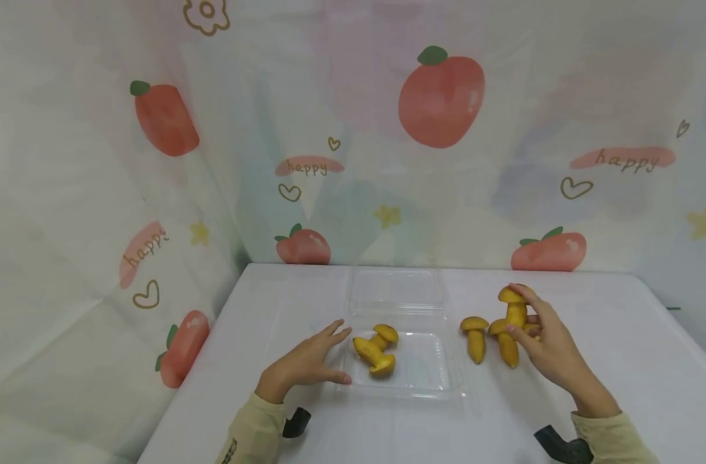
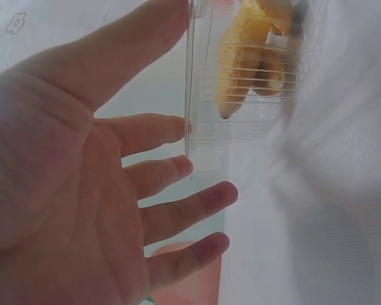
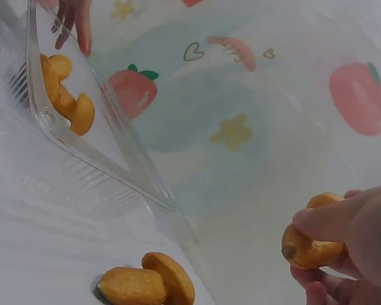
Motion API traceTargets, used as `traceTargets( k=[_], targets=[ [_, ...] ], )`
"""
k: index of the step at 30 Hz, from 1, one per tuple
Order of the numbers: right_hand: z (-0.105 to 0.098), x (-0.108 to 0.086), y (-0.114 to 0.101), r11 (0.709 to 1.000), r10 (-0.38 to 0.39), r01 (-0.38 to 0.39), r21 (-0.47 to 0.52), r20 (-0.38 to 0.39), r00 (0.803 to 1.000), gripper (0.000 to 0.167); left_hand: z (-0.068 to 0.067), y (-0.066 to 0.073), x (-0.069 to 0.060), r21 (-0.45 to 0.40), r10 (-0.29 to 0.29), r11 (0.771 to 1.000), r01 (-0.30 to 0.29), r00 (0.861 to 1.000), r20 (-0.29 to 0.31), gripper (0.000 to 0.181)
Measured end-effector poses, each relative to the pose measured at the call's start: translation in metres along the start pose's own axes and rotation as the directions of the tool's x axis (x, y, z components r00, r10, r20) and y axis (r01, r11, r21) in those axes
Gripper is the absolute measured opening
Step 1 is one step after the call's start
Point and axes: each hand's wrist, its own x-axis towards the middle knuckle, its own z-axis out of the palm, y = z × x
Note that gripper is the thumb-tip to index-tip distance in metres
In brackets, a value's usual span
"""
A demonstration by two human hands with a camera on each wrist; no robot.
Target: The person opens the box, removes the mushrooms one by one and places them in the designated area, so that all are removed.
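Two yellow mushrooms (image 1: 376, 354) lie crossed at the left side of a clear plastic box (image 1: 419, 361), whose lid is folded back. Beside the box's left edge the left hand (image 1: 307, 362) is spread with straight fingers; in the left wrist view the hand (image 2: 114, 190) has fingertips at the box's rim. The right hand (image 1: 556, 351) pinches a mushroom (image 1: 515, 312) upright between thumb and fingers, above others at the right. In the right wrist view the right hand (image 3: 349, 248) grips that mushroom (image 3: 311, 250) by its stem.
Right of the box a mushroom (image 1: 475, 338) lies on the white table (image 1: 329, 432); another (image 1: 506, 348) is below the held one, and one more shows partly behind the right fingers. The open lid (image 1: 396, 290) lies toward the back. A printed curtain (image 1: 353, 84) stands behind the table and at its left.
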Motion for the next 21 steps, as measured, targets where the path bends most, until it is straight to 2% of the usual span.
traceTargets(
  k=[10,21],
  targets=[
    [-0.006,-0.004,0.004,0.996,0.054,-0.052,-0.067,0.031,0.998,0.074,0.002,0.0,0.0,-0.01,0.007,1.0,-0.007,1.0,-0.001,0.097],
    [-0.015,-0.004,0.022,0.995,0.094,-0.09,-0.04,0.083,0.992,0.074,0.002,0.0,-0.002,-0.014,0.001,1.0,-0.001,1.0,-0.006,0.097]
  ],
)
